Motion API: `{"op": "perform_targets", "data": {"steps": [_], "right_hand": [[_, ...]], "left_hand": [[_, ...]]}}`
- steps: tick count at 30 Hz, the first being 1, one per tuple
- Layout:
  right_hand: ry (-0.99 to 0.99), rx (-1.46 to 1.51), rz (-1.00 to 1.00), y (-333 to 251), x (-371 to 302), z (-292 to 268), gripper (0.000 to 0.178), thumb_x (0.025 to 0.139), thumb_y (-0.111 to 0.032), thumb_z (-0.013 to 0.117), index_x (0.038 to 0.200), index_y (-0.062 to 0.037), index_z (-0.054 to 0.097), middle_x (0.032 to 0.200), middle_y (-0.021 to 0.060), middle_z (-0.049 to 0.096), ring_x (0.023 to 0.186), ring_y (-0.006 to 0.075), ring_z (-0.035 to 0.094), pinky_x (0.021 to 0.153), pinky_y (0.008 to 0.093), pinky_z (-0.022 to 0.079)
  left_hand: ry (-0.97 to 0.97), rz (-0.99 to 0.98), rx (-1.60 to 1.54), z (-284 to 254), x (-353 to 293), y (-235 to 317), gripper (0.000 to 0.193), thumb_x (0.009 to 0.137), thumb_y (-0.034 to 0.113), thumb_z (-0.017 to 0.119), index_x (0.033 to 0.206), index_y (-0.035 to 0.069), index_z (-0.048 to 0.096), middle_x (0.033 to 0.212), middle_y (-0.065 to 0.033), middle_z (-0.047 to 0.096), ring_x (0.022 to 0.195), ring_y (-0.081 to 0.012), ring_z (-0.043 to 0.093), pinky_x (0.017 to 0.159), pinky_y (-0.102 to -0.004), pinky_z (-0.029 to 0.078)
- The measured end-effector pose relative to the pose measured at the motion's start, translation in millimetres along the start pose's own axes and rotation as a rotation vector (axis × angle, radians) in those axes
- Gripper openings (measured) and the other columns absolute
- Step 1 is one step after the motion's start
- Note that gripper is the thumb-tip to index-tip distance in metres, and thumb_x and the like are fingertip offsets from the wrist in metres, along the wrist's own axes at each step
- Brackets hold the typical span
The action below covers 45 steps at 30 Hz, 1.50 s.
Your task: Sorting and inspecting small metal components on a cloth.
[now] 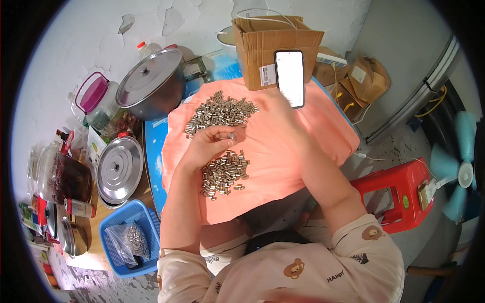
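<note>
My left hand (204,146) is pinched around a small silvery metal cylinder (232,136), held between thumb and forefinger. It hovers between two heaps of similar short metal cylinders. The larger far heap (217,113) lies beyond the hand, and the smaller near heap (225,174) is on its closer side. Both rest on an orange cloth (270,174) spread over the table. My right hand (275,111) is stretched forward to the right of the far heap, close to a phone (290,76) with a bright screen. Glare and blur smear its fingers.
Behind the phone stands an open cardboard box (252,55). At left are a big lidded pot (151,76), a metal lid (119,169) and a blue basket (113,262) holding a bag of metal pieces. On the right stand a red stool (399,184) and a fan (465,174).
</note>
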State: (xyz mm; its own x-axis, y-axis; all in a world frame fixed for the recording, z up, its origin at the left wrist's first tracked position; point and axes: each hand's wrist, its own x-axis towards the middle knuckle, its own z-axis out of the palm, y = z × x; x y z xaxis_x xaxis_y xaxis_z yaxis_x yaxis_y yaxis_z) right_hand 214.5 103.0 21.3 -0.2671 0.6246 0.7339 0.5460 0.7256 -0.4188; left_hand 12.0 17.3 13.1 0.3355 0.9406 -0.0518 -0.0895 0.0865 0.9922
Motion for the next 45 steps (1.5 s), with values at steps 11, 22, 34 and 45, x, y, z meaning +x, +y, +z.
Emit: {"op": "perform_targets", "data": {"steps": [11, 22, 34, 45], "right_hand": [[-0.436, -0.262, -0.135, -32.4, -6.3, 40.2, 0.004, 0.066, -0.010, 0.058, 0.069, -0.0062, 0.058, 0.072, 0.0087, 0.056, 0.076, 0.0263, 0.054, 0.068, 0.0385, 0.043], [-0.413, -0.029, -0.018, -25.1, -13.2, 34.4, 0.008, 0.065, -0.006, 0.059, 0.073, -0.0055, 0.060, 0.078, 0.0082, 0.056, 0.083, 0.0247, 0.053, 0.072, 0.0373, 0.042], [-0.302, -0.205, -0.095, -29.4, -17.4, 36.0, 0.010, 0.067, -0.006, 0.057, 0.076, -0.0063, 0.061, 0.080, 0.0082, 0.057, 0.083, 0.0254, 0.053, 0.075, 0.0385, 0.040], [-0.372, 0.758, 0.337, -36.8, -12.2, 29.1, 0.006, 0.077, 0.002, 0.055, 0.082, 0.0005, 0.056, 0.077, 0.0041, 0.058, 0.069, 0.0093, 0.055, 0.061, 0.0214, 0.046]], "left_hand": [[0.055, 0.181, -0.165, -4.7, 6.6, -5.6, 0.026, 0.076, -0.009, 0.054, 0.102, -0.006, 0.052, 0.092, -0.0105, 0.058, 0.086, -0.0168, 0.056, 0.086, -0.0308, 0.045], [0.075, 0.141, -0.163, -5.0, 5.4, -6.6, 0.027, 0.076, -0.008, 0.056, 0.102, -0.005, 0.053, 0.093, -0.0089, 0.058, 0.084, -0.0142, 0.056, 0.081, -0.0257, 0.046], [0.078, 0.192, -0.122, -3.4, 6.0, -9.2, 0.026, 0.076, -0.006, 0.057, 0.102, -0.004, 0.053, 0.092, -0.0074, 0.058, 0.083, -0.0123, 0.056, 0.078, -0.0226, 0.046], [0.148, 0.208, -0.303, -6.0, 9.9, -10.1, 0.026, 0.078, -0.005, 0.054, 0.104, -0.006, 0.052, 0.094, -0.0118, 0.059, 0.086, -0.0167, 0.058, 0.081, -0.0268, 0.047]]}}
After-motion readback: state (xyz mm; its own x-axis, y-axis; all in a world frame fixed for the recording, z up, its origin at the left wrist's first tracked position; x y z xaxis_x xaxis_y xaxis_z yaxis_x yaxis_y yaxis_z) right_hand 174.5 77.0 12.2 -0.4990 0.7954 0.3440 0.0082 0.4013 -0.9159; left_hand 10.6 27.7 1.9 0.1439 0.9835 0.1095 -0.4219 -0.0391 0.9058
